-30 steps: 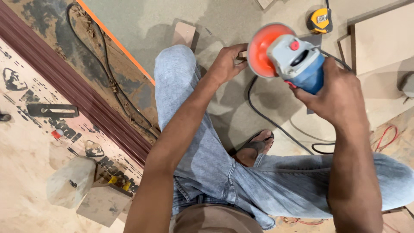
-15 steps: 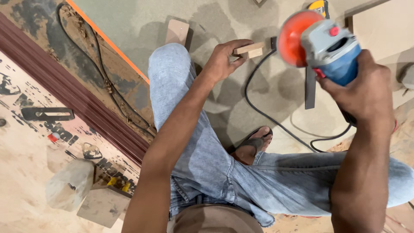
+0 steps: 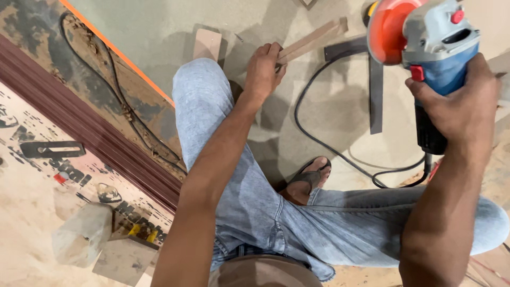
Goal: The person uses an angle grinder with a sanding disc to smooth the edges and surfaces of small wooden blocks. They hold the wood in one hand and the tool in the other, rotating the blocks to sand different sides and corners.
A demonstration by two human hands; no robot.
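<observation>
Both hands are busy above the bent knees: the right hand [image 3: 461, 109] is clenched around a blue angle grinder [image 3: 430, 48] held in the air, while farther out the left hand [image 3: 263, 69] pinches a wooden strip [image 3: 313, 40] over the dusty floor [image 3: 159, 32].

One view only is given, taken from the head and aimed steeply down at the floor [image 3: 159, 32]. The lap and both forearms are seen close up, filling the lower frame; the floor lies farther off.
</observation>
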